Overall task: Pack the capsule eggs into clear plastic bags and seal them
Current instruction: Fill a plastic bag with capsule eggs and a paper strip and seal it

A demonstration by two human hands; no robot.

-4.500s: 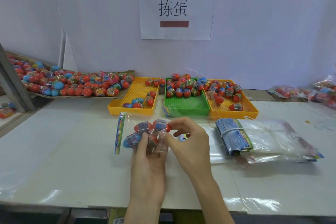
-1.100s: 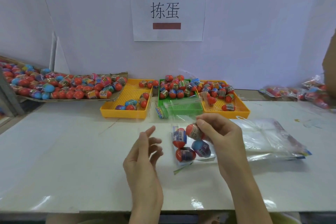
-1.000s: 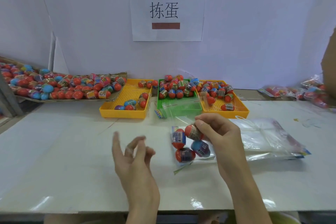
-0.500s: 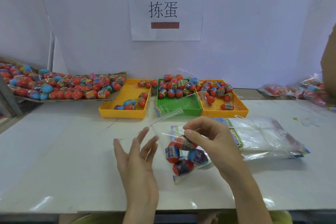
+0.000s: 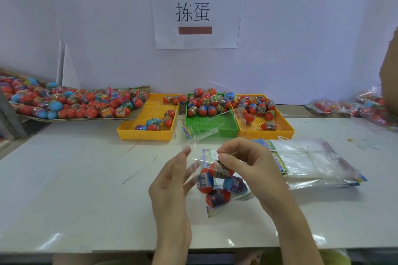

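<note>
The right hand point(image 5: 251, 170) pinched the upper part of a clear plastic bag point(image 5: 217, 187) that held four capsule eggs point(image 5: 217, 198), its thumb and forefinger curled on the topmost egg through the film. The left hand point(image 5: 172, 180) stood beside the bag with straight fingers against the open flap. On the white table point(image 5: 75, 189) lay a banded stack of empty bags point(image 5: 310, 161), just right of the hands. Behind were two yellow trays point(image 5: 148, 122) flanking a green tray point(image 5: 211, 122), all with eggs. A cardboard tray point(image 5: 71, 103) of eggs sat far left, filled bags point(image 5: 353, 107) far right, and a paper sign point(image 5: 196, 13) on the wall.
</note>
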